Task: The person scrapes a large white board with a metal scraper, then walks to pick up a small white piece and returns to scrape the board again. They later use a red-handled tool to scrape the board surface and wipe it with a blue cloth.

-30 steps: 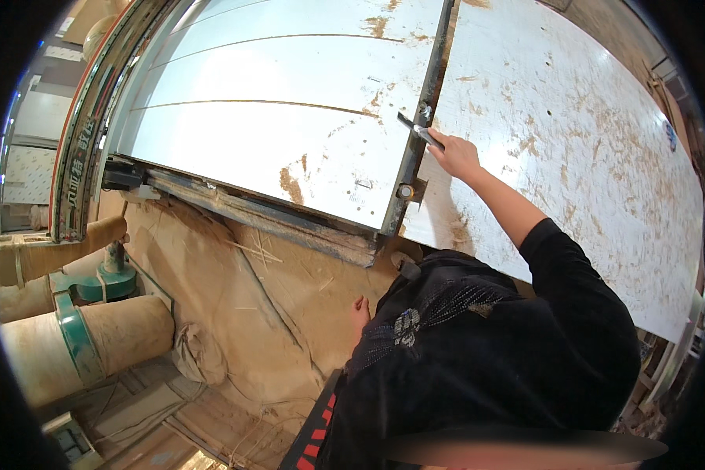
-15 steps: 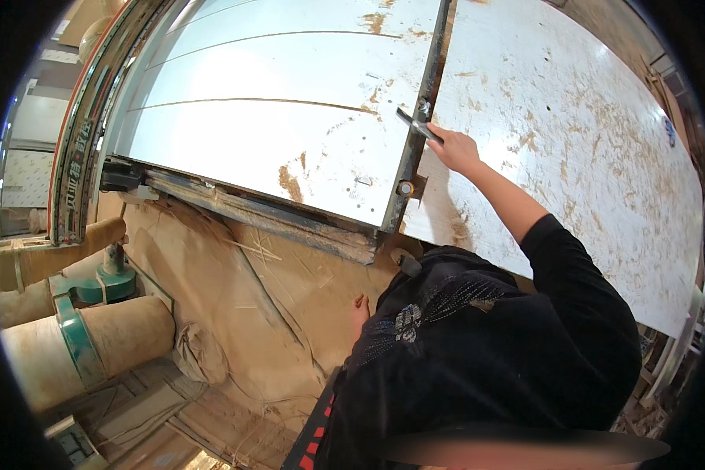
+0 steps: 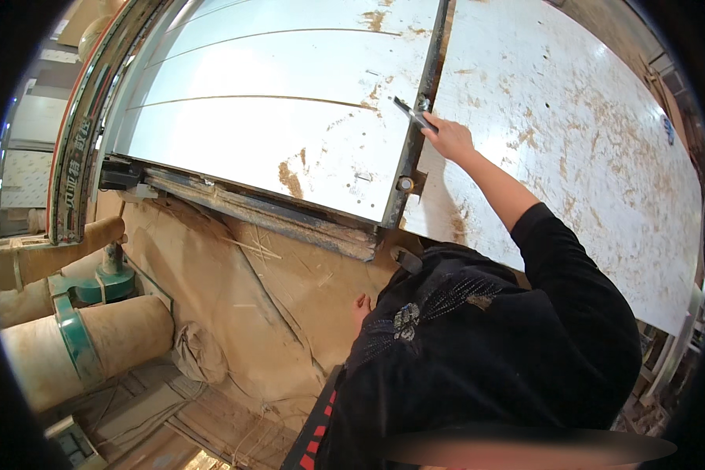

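Note:
My right hand (image 3: 449, 139) is closed around the end of a slim, dark, flat hand tool (image 3: 409, 110); its exact kind is hard to make out. The tool's tip points up and left, over the white panel top (image 3: 251, 149) on the left. Under the tool and my fingers runs a dark metal rail (image 3: 408, 160) that divides the two white surfaces. Low beside my black top, my left hand (image 3: 361, 306) shows only in part; its fingers look loose and I see nothing in them.
A white board top (image 3: 548, 157) smeared with sawdust lies right of the rail. Along the panel's near edge runs a dusty beam (image 3: 258, 205). At the left are an upright machine frame (image 3: 78, 149) and fat dust pipes with a green clamp (image 3: 76, 333). Dust covers the floor (image 3: 211, 298).
My right hand has shifted slightly up and left along the rail, carrying the tool with it. My left hand stays about where it was.

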Motion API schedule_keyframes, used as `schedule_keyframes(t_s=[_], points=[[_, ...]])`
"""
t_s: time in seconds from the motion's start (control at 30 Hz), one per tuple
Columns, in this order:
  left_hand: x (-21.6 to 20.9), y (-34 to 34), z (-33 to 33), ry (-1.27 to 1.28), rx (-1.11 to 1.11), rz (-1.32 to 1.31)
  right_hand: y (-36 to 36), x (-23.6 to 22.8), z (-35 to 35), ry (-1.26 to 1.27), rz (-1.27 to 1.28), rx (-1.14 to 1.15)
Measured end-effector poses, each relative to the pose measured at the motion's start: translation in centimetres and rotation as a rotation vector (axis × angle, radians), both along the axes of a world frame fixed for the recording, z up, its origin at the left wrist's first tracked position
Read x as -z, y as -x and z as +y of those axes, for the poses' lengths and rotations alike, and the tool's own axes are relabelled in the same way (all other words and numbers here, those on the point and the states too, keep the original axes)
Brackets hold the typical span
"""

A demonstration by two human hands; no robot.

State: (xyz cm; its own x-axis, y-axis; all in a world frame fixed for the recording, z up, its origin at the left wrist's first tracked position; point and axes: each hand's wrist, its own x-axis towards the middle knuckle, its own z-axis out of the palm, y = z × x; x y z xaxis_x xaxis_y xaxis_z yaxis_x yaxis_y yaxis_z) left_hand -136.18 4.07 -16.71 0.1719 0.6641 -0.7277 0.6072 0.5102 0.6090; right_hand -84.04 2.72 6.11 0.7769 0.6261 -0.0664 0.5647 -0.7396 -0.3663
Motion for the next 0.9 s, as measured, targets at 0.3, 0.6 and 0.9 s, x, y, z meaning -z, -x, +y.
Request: schedule_keyframes(t_s=[0.3, 0.6, 0.9], points=[[1.9, 1.5, -0.1, -0.017, -0.024, -0.032, -2.0, -1.1, 1.9, -0.026, -0.032, 0.006], [2.9, 1.6, -0.3, -0.007, -0.023, -0.052, -0.6, 0.4, 1.6, -0.075, -0.065, -0.13], [7.9, 4.3, -1.4, -0.096, 0.004, -0.026, -2.5, 0.6, 3.5, -0.003, -0.036, -0.054]])
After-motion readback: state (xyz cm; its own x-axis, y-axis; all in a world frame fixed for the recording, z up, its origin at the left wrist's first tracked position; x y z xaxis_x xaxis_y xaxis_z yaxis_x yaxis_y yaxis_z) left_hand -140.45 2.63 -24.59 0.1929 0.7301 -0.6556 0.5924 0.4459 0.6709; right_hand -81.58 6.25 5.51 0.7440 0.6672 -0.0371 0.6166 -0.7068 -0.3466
